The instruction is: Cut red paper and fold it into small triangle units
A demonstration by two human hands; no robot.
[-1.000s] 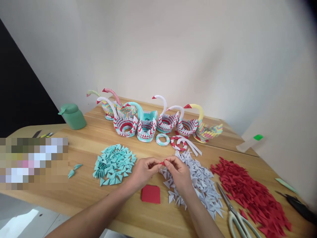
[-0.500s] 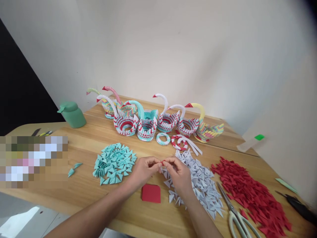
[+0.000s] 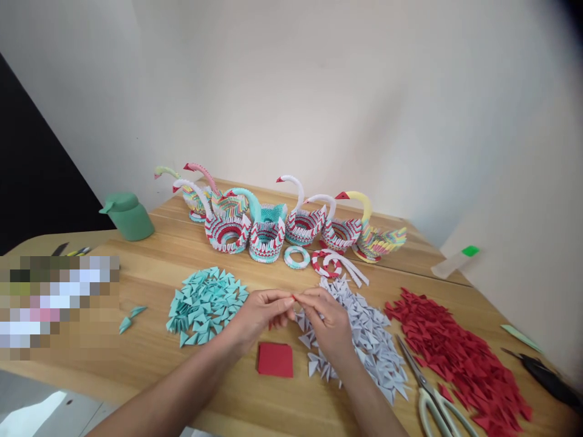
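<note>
My left hand and my right hand meet over the middle of the table, fingertips pinched together on a small red paper piece. Most of that piece is hidden by the fingers. Below them on the wood lies a stack of red paper slips. Beside my left hand is a heap of teal folded paper triangles. White folded triangles spread under and beyond my right hand. Farther right is a pile of red folded triangles.
Several folded-paper swans stand at the back. In front of them lie a teal-and-white ring, a red-and-white ring and white strips. Scissors lie at right, a black-handled tool beyond. A green container stands at left.
The red piece between my fingertips is now more covered, and my fingers lie flatter and closer together. The whole view has shifted slightly.
</note>
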